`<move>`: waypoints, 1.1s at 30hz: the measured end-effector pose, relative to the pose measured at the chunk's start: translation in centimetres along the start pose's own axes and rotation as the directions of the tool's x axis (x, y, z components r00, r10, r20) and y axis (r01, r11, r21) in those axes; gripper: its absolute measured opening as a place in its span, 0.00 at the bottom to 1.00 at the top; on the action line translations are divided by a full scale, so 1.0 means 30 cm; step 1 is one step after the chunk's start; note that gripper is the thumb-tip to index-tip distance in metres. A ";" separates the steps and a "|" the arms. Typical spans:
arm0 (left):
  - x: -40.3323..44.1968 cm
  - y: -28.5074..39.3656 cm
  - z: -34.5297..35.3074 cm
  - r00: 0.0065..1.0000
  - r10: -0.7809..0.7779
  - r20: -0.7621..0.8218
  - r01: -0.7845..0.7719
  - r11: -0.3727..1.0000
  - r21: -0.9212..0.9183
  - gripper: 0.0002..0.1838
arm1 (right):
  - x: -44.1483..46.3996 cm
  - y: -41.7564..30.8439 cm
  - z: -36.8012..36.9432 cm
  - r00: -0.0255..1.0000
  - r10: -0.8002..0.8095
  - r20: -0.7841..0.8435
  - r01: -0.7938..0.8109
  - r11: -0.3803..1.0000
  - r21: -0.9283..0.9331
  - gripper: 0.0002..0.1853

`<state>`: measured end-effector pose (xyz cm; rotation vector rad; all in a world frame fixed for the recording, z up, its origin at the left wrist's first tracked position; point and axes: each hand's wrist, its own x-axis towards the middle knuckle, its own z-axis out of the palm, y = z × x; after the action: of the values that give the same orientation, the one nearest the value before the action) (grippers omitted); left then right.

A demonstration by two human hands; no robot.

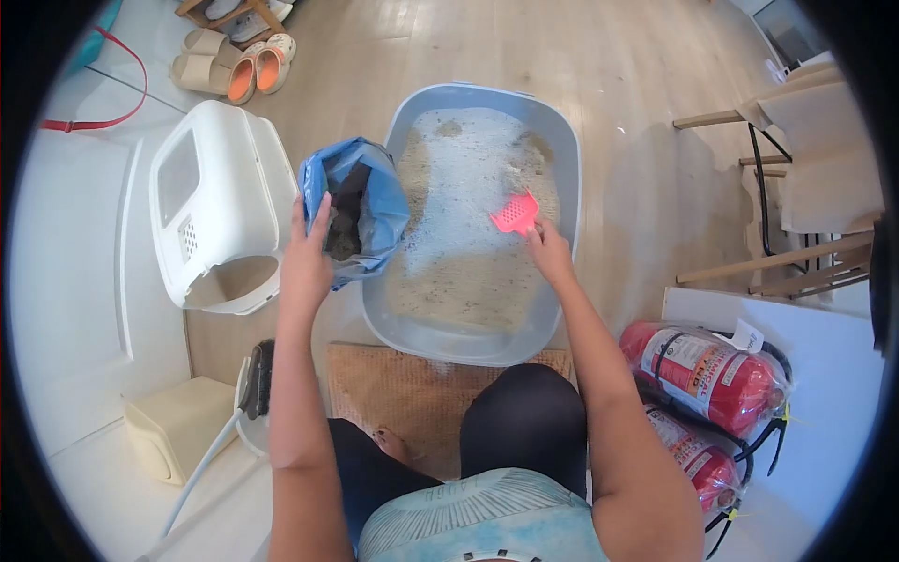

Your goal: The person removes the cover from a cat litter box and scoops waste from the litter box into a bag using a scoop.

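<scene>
My right hand (551, 253) is closed round the handle of a pink slotted litter scoop (516, 214), held over the right side of a grey litter box (468, 348). Pale sandy litter (459, 281) covers the bottom of the box, with a darker patch near the scoop. At the box's left edge, my left hand (310, 245) grips the near left side of a blue plastic bag (382, 201). The bag's mouth faces up, and dark clumps (346, 220) show inside it.
A white litter box hood (229, 201) stands on the floor at the left, by a white door. Sandals (257, 70) lie at the upper left. Two red fire extinguishers (707, 375) are at the right, below a wooden chair (777, 267). A brown mat (403, 393) lies under me.
</scene>
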<state>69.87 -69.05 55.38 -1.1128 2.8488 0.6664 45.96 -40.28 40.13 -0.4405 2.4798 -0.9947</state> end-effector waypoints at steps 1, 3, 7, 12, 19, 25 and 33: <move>0.001 0.002 0.018 0.997 0.012 -0.071 -0.014 1.000 -0.027 0.48 | -0.020 -0.003 -0.021 0.998 0.049 0.033 -0.050 0.999 0.023 0.22; 0.004 0.008 0.020 0.990 0.022 -0.142 -0.030 0.998 -0.054 0.50 | -0.058 -0.014 -0.037 0.998 0.053 0.024 -0.054 0.997 0.063 0.22; 0.009 -0.005 -0.015 0.986 -0.027 -0.164 -0.003 0.983 -0.182 0.49 | -0.095 -0.050 -0.053 1.000 0.018 0.014 -0.020 0.995 0.101 0.22; -0.013 -0.036 -0.016 0.998 -0.004 -0.062 -0.008 0.984 -0.180 0.45 | -0.116 -0.034 -0.010 0.995 0.022 0.096 -0.037 0.986 0.160 0.21; -0.022 -0.039 0.032 0.987 0.035 -0.156 -0.052 0.993 -0.104 0.43 | -0.129 -0.080 -0.001 0.995 -0.022 0.097 0.001 0.977 0.211 0.20; -0.020 -0.039 0.007 0.987 0.014 -0.161 -0.038 0.988 -0.148 0.44 | -0.146 -0.126 -0.027 0.986 -0.051 0.156 0.016 0.976 0.215 0.20; -0.031 -0.055 0.033 0.979 0.028 -0.200 -0.063 0.984 -0.168 0.44 | -0.151 -0.144 -0.050 0.992 -0.018 0.124 -0.024 0.943 0.333 0.20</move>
<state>71.49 -69.14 54.00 -1.2023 3.0394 0.8692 49.67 -40.42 45.39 -0.3752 2.1429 -1.3144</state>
